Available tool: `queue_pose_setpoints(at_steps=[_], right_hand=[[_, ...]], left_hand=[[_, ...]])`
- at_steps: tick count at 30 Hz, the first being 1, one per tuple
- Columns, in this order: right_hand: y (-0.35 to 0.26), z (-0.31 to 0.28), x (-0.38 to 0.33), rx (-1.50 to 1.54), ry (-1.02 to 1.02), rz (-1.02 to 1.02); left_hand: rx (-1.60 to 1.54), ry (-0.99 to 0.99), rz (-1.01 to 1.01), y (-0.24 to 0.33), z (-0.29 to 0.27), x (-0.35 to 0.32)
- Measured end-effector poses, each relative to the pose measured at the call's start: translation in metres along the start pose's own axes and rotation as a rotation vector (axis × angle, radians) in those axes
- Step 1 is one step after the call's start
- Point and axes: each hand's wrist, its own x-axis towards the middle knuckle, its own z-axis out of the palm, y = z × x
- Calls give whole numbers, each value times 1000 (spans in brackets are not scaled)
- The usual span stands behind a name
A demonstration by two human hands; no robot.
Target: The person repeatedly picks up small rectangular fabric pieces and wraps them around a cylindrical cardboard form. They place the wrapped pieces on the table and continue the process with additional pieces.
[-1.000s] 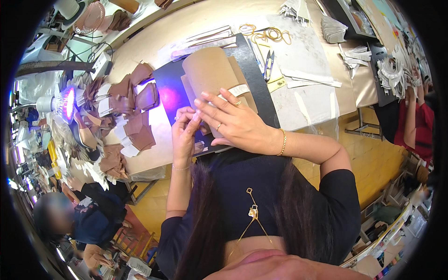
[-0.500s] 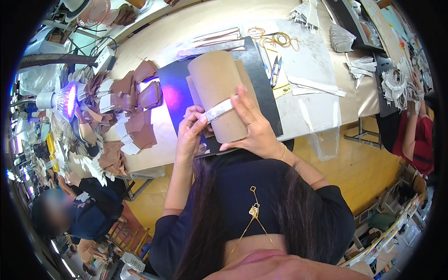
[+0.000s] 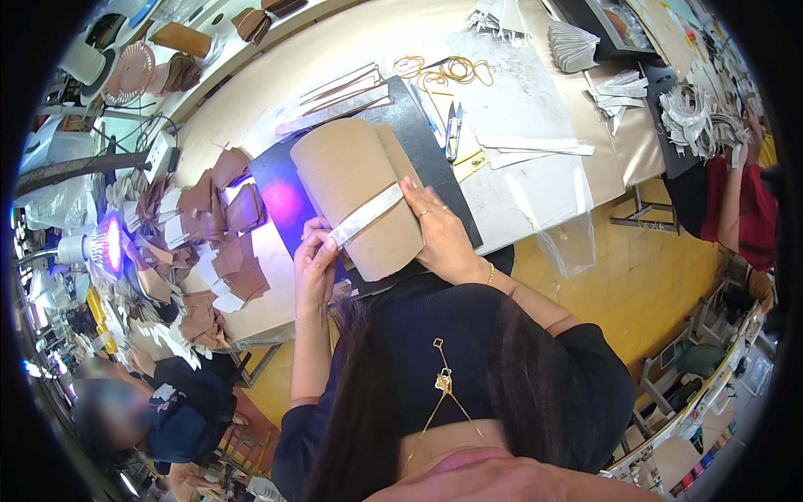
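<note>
A smooth tan sheet [image 3: 339,159], its material unclear, is bent into a broad curve above a black board [image 3: 458,201]. Across its middle runs a narrow whitish strip [image 3: 368,215]. My left hand [image 3: 313,266] pinches the strip's left end at the sheet's edge, thumb on top and fingertips partly hidden. Gripping the sheet's right side is my right hand [image 3: 447,241], its fingers laid over the edge by the strip's other end and its thumb hidden. Whatever lies inside the curve cannot be seen.
Brown pieces [image 3: 238,268] are piled left of the board, near a glowing lamp [image 3: 104,243]. Beyond the sheet lie long strips [image 3: 343,92], snips [image 3: 453,132] and yellow cord [image 3: 456,71]. White strips [image 3: 535,148] rest at right. Co-workers sit on both sides.
The view has shifted, and the sheet appears farther left and tilted more to the left. My right hand's fingers have drawn back toward the sheet's edge; its thumb has gone out of sight.
</note>
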Motion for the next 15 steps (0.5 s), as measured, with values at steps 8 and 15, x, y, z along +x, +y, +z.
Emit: queue_pose_setpoints(at_steps=[8,15], right_hand=[[7,-33,-5,-300,-243,15],[67,-104,10,-655,7,255]], left_hand=[[4,-7,93,21,7,0],[206,-167,265,93,39,29]])
